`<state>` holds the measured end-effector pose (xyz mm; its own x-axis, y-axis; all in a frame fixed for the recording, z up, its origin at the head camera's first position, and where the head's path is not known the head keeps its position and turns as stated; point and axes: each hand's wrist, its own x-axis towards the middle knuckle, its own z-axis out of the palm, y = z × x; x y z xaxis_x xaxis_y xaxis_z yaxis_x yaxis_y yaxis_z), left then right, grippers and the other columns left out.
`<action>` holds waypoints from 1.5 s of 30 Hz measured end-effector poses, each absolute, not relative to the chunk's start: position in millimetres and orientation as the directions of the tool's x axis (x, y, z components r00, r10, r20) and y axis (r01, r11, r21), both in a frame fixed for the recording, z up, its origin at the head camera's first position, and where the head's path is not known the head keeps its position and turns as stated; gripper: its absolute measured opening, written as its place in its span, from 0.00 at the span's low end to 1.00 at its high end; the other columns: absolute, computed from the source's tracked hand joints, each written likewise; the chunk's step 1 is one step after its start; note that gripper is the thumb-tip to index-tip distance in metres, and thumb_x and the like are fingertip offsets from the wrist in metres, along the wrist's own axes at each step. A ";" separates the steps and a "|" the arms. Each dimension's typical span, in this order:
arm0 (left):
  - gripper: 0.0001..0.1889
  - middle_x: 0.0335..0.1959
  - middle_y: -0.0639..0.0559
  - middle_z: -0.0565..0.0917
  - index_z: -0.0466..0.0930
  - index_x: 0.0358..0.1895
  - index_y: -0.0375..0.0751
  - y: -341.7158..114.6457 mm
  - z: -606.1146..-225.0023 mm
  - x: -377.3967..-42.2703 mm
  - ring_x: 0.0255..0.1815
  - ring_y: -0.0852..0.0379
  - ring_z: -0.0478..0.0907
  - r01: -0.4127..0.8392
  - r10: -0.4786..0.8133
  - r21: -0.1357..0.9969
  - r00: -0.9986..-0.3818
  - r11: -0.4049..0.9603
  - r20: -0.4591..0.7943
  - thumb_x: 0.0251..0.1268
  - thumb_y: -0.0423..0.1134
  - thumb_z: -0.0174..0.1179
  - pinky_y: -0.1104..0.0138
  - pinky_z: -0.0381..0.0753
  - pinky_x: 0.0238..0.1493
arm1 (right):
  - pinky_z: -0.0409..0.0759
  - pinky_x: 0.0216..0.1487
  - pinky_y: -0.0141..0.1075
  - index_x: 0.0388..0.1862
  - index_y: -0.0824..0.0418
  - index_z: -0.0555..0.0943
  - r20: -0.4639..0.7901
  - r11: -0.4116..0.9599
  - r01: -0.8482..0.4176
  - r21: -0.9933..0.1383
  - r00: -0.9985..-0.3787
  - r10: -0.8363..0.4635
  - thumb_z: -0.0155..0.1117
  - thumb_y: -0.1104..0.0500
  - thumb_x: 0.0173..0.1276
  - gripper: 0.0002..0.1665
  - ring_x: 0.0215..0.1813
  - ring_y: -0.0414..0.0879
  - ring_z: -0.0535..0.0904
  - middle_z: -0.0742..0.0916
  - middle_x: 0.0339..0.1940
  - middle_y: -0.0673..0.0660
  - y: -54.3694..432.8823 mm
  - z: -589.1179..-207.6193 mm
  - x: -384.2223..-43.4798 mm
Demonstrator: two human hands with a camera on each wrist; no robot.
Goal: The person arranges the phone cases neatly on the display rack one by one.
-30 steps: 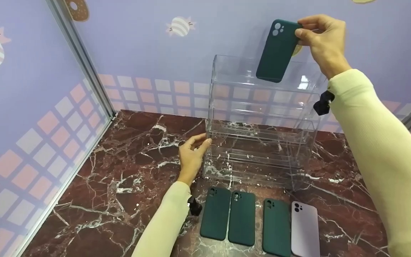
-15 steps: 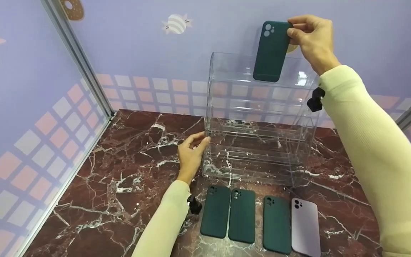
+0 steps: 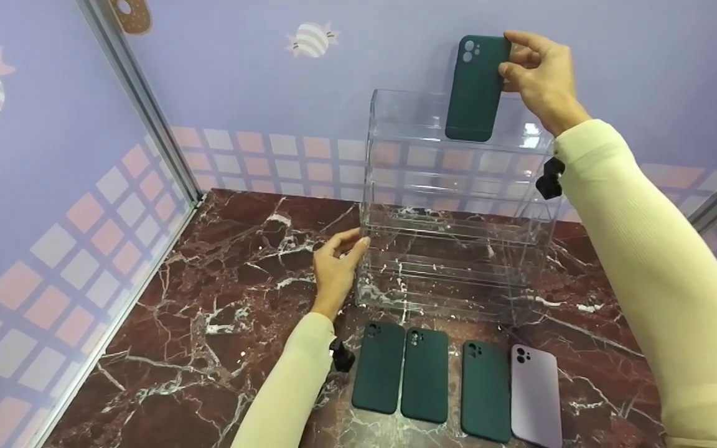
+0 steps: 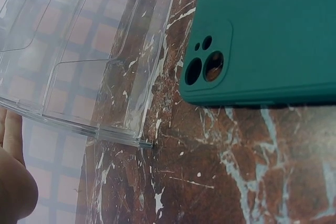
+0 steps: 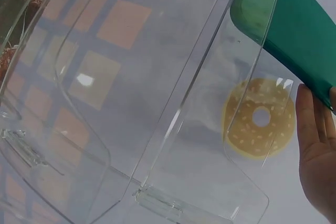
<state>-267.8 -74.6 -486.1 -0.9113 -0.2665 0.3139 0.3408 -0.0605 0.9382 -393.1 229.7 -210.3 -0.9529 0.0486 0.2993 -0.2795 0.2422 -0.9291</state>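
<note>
A dark green phone case (image 3: 475, 90) stands nearly upright at the top of a clear tiered rack (image 3: 389, 130). My right hand (image 3: 544, 74) pinches the case by its upper right edge. In the right wrist view the lower end of the case (image 5: 310, 40) shows through the top tier's clear front panel. My left hand (image 3: 335, 270) touches the left side of the rack with its fingertips, the thumb beside them. On the table before the rack lie three green phone cases, one of them (image 3: 425, 376) near the middle, and a lilac case (image 3: 536, 395) at the right.
The red-brown marbled tabletop (image 3: 165, 348) runs back to a purple patterned wall (image 3: 240, 74). A second wall panel (image 3: 16, 186) closes off the left. The rack's lower tiers hold no cases. Black wrist cameras sit on both sleeves.
The green case in my right hand has moved slightly left and become more upright at the top tier. My right fingers have shifted a little on its edge. My left hand stays at the rack.
</note>
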 end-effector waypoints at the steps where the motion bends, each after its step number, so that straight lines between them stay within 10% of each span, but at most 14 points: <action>1: 0.13 0.47 0.37 0.90 0.89 0.52 0.30 -74.4 -486.0 -267.8 0.47 0.47 0.89 0.342 -0.266 0.937 -0.911 -0.063 0.315 0.67 0.29 0.74 0.67 0.86 0.46 | 0.83 0.56 0.34 0.78 0.58 0.76 0.303 0.251 -0.282 -0.926 -0.952 0.048 0.64 0.75 0.75 0.35 0.54 0.48 0.86 0.85 0.47 0.54 230.3 -210.6 -392.7; 16: 0.13 0.48 0.37 0.90 0.89 0.52 0.31 -75.2 -486.7 -270.4 0.49 0.44 0.88 0.340 -0.283 0.940 -0.905 -0.031 0.318 0.67 0.31 0.74 0.70 0.84 0.44 | 0.77 0.66 0.34 0.72 0.62 0.78 0.559 0.608 -0.414 -0.677 -0.827 0.060 0.69 0.63 0.77 0.26 0.61 0.45 0.83 0.86 0.63 0.60 245.2 -229.1 -364.8; 45: 0.13 0.48 0.36 0.89 0.90 0.52 0.31 -77.2 -491.5 -271.6 0.46 0.53 0.88 0.352 -0.305 0.934 -0.897 -0.052 0.321 0.68 0.31 0.74 0.71 0.83 0.43 | 0.81 0.58 0.29 0.64 0.66 0.82 0.612 0.500 -0.498 -0.709 -0.786 0.085 0.72 0.69 0.72 0.22 0.55 0.40 0.86 0.89 0.56 0.60 295.7 -324.7 -226.9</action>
<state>-271.6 -77.2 -491.5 -0.8965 -0.3052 0.3211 0.3524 -0.0520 0.9344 -226.9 295.7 -324.7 -0.7862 0.0853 0.6121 -0.4978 0.4995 -0.7090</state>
